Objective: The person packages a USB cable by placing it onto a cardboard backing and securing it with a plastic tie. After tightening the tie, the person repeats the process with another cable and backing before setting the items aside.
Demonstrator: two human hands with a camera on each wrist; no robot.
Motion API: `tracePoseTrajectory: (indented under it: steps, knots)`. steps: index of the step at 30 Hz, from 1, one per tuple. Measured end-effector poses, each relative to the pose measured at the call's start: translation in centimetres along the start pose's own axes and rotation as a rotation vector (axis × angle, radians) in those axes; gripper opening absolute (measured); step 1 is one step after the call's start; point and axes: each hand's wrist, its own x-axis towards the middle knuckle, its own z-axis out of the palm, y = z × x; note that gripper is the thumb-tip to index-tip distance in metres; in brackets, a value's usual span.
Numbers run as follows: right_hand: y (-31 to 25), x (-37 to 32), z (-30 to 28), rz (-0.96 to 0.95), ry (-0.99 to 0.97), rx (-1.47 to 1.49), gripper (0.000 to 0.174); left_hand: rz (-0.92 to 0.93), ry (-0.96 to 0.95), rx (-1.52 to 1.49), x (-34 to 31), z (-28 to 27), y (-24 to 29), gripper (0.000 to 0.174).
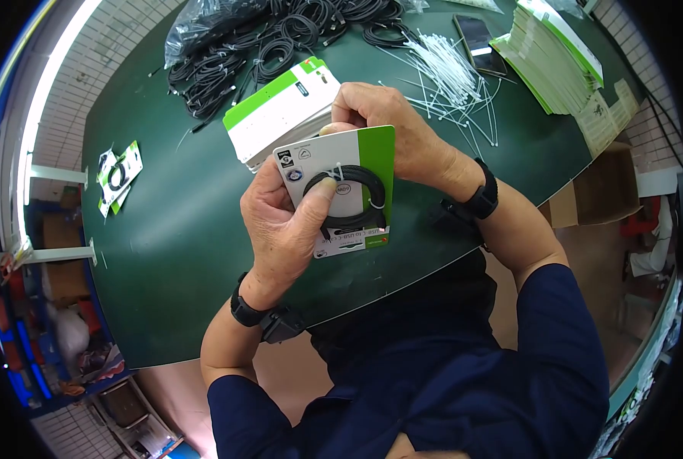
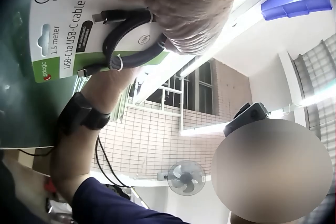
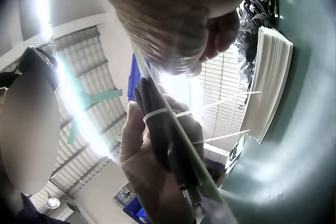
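Observation:
A white-and-green packaging card printed "USB-C to USB-C cable" stands tilted in my left hand. That hand grips its side, the thumb pressing on the coiled black cable on its face. White zip ties hold the coil to the card; their long tails stick out behind it, with free ends. My right hand is at the card's top edge, partly behind it, fingers bent. Whether its fingertips pinch anything I cannot tell.
Behind the card lies a stack of cards. Black cables heap at the back, with loose zip ties, a phone and another card stack to the right. Carded cables lie at left on the green table.

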Motion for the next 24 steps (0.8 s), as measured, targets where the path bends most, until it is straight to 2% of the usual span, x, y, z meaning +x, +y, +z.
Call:
tracePoseTrajectory:
  steps: [2,7,10,11,14,15,18,19,22,24]
  knots:
    - [0.3,0.0,0.5,-0.097,0.029,-0.064,0.032,0.017,0.008,0.058,0.1,0.1,0.2,0.035]
    - [-0.4,-0.4,1.1,-0.041,0.037,-0.116,0.033,0.026,0.002,0.223,-0.1,-0.6,-0.1,0.030]
    - [-0.2,-0.2,1.5,-0.172,0.158,-0.395,0.032,-0.002,-0.009,0.207,0.2,-1.2,-0.5,0.028]
    - [0.0,-0.4,1.4,-0.161,0.145,-0.391,0.032,-0.009,-0.009,0.167,0.3,-1.3,-0.6,0.028]
    - [0.3,-0.2,0.7,0.041,0.076,-0.179,0.023,-0.038,0.028,0.080,1.0,-1.0,-1.2,0.027]
    - [0.3,-0.1,0.5,0.034,0.069,-0.180,0.023,-0.062,0.065,0.037,1.2,-1.0,-1.2,0.026]
    - [0.0,0.1,0.0,0.261,0.218,0.266,0.022,-0.085,0.125,-0.050,2.1,-1.5,-1.1,0.024]
    - [-0.3,0.1,-0.1,0.247,0.206,0.263,0.022,-0.108,0.137,-0.091,2.3,-1.7,-1.2,0.024]
    - [-1.8,0.0,-0.3,0.463,-0.014,0.390,0.029,-0.110,0.156,-0.112,2.5,-2.1,-1.5,0.024]
    - [-1.6,-0.5,1.1,0.377,-0.078,0.430,0.032,-0.111,0.163,-0.070,2.7,-2.0,-1.7,0.027]
